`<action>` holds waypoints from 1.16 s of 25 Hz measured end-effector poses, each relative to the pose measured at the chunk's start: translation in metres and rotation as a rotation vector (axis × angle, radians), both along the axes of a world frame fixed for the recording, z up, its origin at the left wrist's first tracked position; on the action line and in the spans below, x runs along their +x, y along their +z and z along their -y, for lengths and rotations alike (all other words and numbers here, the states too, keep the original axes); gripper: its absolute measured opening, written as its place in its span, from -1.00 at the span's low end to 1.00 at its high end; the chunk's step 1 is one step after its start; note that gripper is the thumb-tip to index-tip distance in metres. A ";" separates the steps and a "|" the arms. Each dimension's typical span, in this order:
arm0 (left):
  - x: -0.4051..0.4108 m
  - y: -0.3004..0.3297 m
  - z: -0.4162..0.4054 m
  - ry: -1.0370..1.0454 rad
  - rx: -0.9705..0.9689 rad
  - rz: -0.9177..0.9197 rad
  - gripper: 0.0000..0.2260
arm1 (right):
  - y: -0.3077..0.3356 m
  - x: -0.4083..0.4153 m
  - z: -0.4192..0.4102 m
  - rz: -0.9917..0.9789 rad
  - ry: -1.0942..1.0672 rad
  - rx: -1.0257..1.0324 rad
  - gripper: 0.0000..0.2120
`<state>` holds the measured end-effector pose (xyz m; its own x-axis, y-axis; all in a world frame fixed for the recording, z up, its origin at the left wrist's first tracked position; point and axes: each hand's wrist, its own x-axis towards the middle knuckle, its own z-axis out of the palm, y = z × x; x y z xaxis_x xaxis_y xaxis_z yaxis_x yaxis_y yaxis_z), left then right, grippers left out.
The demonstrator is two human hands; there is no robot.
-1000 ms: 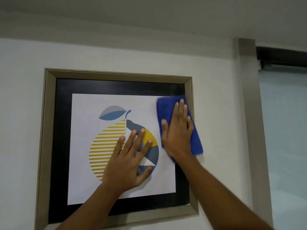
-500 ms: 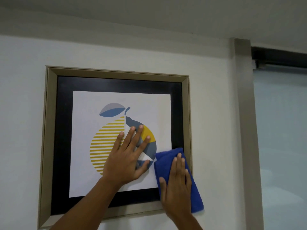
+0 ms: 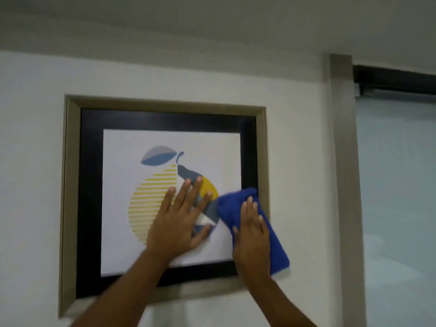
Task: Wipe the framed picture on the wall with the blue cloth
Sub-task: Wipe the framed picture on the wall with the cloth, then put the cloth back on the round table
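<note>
A framed picture point(image 3: 70, 185) with a beige frame, a black mat and a striped lemon print hangs on the white wall. My left hand point(image 3: 181, 218) lies flat on the glass over the lemon, fingers spread. My right hand point(image 3: 252, 234) presses a folded blue cloth point(image 3: 276, 244) against the lower right part of the picture, over the mat and the frame's right edge. The cloth's lower end hangs past the frame onto the wall.
White wall point(image 3: 30, 138) surrounds the frame. A beige vertical trim point(image 3: 344, 161) runs down to the right of it, with a pale frosted panel point(image 3: 396, 185) beyond and a dark rail point(image 3: 396, 81) above that panel. The ceiling is close overhead.
My right hand swept the cloth down the picture's right side from the upper corner to the bottom, then came partway back up. My left hand stayed flat on the glass.
</note>
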<state>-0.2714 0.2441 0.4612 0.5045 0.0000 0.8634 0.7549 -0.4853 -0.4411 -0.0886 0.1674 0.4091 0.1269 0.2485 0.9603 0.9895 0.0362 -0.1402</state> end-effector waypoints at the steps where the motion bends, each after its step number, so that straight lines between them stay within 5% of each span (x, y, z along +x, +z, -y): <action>1: 0.000 -0.003 0.007 0.019 -0.036 0.014 -0.32 | -0.036 0.008 0.018 0.062 -0.001 -0.094 -0.37; 5: 0.025 -0.040 0.040 -0.055 -0.253 -0.002 -0.30 | -0.102 0.049 0.094 0.153 0.007 -0.372 -0.25; 14: 0.183 -0.287 0.153 -0.521 -0.690 -0.451 -0.42 | -0.249 0.150 0.248 0.048 -0.146 -0.715 -0.30; 24: 0.260 -0.616 0.292 -0.669 -1.201 -0.836 -0.52 | -0.560 0.215 0.394 -0.279 -0.081 -1.278 -0.20; 29: 0.281 -0.794 0.318 -0.643 -1.317 -0.871 -0.49 | -0.729 0.229 0.421 -0.326 -0.120 -1.315 -0.32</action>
<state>0.0094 -0.0738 -0.3327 0.9962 0.0585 -0.0647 0.0768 -0.9401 0.3323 0.1407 -0.2541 -0.3202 0.3861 0.9209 -0.0531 0.8927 -0.3875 -0.2300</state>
